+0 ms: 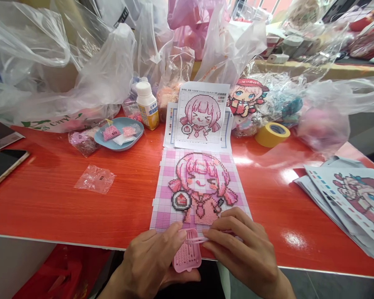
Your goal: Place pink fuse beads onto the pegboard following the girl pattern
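My left hand (pixel 154 257) grips a small pink bead tray (pixel 188 253) with ridges at the table's front edge. In my right hand (pixel 241 243) is a pair of pale tweezers (pixel 197 240), closed in the fingers with the tips over the tray. Just beyond both hands lies a pegboard (pixel 157 209) with a pink-and-white checked pattern. On it is a fuse-bead figure (pixel 202 182) with pink hair and a round cake emblem. A printed pattern sheet (pixel 202 116) of the same figure leans behind the board.
At the left are a blue plate (pixel 134 141) with bead bags, an empty bead bag (pixel 95 179) and a phone (pixel 6 166). A white bottle (pixel 147 106), yellow tape roll (pixel 272 134) and plastic bags (pixel 112 62) line the back. Printed sheets (pixel 345 203) lie at right.
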`<act>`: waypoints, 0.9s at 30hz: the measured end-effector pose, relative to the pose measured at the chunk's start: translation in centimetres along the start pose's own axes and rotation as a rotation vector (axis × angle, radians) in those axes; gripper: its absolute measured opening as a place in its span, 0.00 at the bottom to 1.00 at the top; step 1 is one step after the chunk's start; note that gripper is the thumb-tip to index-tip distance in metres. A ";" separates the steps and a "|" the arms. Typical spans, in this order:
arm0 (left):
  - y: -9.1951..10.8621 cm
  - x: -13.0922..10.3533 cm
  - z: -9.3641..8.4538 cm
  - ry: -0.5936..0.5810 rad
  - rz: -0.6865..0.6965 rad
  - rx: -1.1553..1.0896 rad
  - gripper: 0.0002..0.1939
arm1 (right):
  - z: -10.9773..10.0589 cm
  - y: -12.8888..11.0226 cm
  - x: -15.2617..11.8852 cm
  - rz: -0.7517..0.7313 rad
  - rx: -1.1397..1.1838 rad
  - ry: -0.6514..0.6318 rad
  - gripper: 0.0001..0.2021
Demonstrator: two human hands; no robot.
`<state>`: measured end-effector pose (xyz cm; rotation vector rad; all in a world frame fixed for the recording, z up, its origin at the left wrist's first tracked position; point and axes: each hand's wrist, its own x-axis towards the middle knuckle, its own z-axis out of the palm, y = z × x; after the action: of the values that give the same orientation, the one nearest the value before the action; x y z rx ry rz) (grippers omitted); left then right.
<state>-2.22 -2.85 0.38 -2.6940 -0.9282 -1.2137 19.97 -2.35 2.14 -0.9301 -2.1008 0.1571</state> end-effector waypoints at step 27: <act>0.1 0.2 -0.2 -0.011 0.047 0.061 0.23 | 0.8 0.3 -0.1 0.173 -0.198 0.084 0.05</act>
<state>-2.21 -2.85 0.61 -2.6621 -0.8823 -1.1438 19.59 -2.06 1.38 -1.2162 -1.9831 -0.0029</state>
